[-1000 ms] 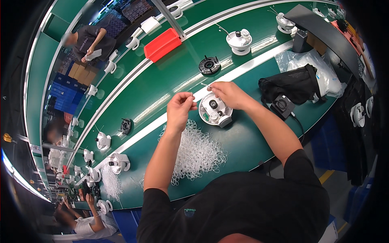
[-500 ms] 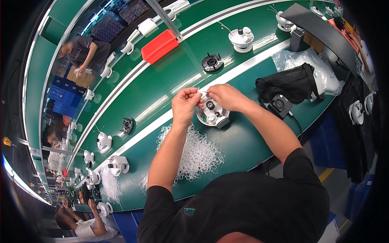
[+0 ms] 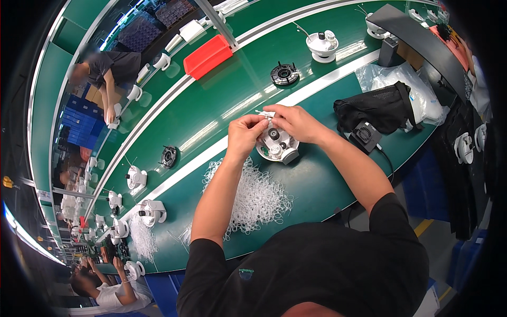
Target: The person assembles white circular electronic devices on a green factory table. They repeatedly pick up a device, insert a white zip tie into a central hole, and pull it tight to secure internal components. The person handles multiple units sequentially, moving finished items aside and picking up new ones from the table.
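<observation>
Head view, white housing: the round white housing is seated on the green worktop, between the two forearms, with its black lens-like part left uncovered.
Left hand: the left hand is held at the housing's far left edge, its fingers bent in toward the other hand.
Right hand: the right hand is set at the housing's far right edge, fingertips almost meeting the left ones.
Grip: both grips are drawn narrow; what is pinched, and by which hand, cannot be told, as the contact is covered by fingers.
White strand: a thin white strand is seen just beyond the housing, beside the fingertips.
White loops: a loose heap of white loops is spread on the near left of the housing.
Fine handling: the strand would best be steadied by one hand and worked by the other, close to the fingertips, without hard pulling.
Lens care: the black part should be kept clear of knuckles, and the housing prevented from turning.
</observation>
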Available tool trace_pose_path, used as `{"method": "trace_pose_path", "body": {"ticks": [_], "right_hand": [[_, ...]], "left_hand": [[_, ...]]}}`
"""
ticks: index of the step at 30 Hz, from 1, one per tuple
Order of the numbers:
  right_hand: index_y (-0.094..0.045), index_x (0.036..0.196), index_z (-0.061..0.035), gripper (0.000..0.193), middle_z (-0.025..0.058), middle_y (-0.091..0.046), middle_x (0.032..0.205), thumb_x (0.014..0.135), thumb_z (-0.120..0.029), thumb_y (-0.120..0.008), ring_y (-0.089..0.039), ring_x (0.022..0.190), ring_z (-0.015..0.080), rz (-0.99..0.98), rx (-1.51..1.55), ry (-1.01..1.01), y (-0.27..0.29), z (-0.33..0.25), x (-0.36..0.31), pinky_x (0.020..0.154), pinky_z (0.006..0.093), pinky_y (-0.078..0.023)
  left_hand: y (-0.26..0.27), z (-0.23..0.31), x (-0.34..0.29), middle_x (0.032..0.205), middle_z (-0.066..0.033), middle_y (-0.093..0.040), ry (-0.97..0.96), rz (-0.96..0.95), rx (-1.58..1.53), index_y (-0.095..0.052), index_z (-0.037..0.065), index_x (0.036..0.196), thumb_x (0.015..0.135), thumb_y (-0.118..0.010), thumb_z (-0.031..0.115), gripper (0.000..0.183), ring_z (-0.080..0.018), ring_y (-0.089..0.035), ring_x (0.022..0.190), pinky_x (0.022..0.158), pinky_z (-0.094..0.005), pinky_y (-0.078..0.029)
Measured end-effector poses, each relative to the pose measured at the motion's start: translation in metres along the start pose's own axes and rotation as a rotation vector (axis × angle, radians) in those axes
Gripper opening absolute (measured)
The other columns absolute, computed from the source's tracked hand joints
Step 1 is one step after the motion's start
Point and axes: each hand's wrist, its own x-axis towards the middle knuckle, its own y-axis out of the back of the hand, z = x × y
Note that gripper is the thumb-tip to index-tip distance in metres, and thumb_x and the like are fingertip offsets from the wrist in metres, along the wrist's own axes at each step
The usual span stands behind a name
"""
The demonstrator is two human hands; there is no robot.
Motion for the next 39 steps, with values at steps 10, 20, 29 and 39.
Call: {"method": "trace_pose_path", "body": {"ticks": [10,20,29,39], "right_hand": [[-0.067,0.106,0.002,0.022,0.0127,-0.067,0.082,0.094,-0.016,-0.064,-0.066,0.073,0.0249,0.098,0.007,0.035,-0.006,0.004,0.0,0.071,0.034,-0.051],[-0.067,0.102,-0.0033,0.023,-0.0006,-0.063,0.085,0.102,-0.021,-0.054,-0.053,0.08,0.0079,0.267,0.766,-0.389,-0.004,0.019,-0.007,0.078,0.0236,-0.045],[-0.066,0.101,-0.0018,0.023,0.0151,-0.065,0.086,0.088,-0.02,-0.069,-0.064,0.079,0.031,0.024,-0.212,0.046,0.011,0.008,-0.02,0.07,0.0406,-0.05],[-0.066,0.087,-0.0023,0.016,0.0161,-0.068,0.083,0.081,-0.017,-0.07,-0.066,0.081,0.0373,-0.158,-0.541,0.088,0.018,-0.002,-0.003,0.074,0.0455,-0.051]], "left_hand": [[-0.005,0.0,-0.001,0.078,-0.0052,-0.072,-0.121,0.018,0.362,-0.072,-0.002,0.089,0.088,-0.073,0.006,0.008,-0.0066,-0.062,0.066,0.057,-0.0246,-0.05],[-0.006,-0.003,-0.003,0.081,-0.0114,-0.063,-0.62,-0.07,0.841,-0.069,0.004,0.087,0.069,-0.067,-0.005,0.02,-0.0313,-0.063,0.076,0.066,-0.0392,-0.049],[-0.01,-0.009,-0.006,0.082,-0.0128,-0.064,-0.554,-0.024,0.803,-0.067,0.003,0.083,0.071,-0.067,-0.005,0.014,-0.0336,-0.064,0.079,0.069,-0.0427,-0.05],[-0.011,-0.004,-0.011,0.084,-0.0156,-0.065,-0.588,0.085,0.882,-0.065,0.0,0.085,0.079,-0.067,-0.002,0.007,-0.0351,-0.064,0.076,0.068,-0.042,-0.051]]}}
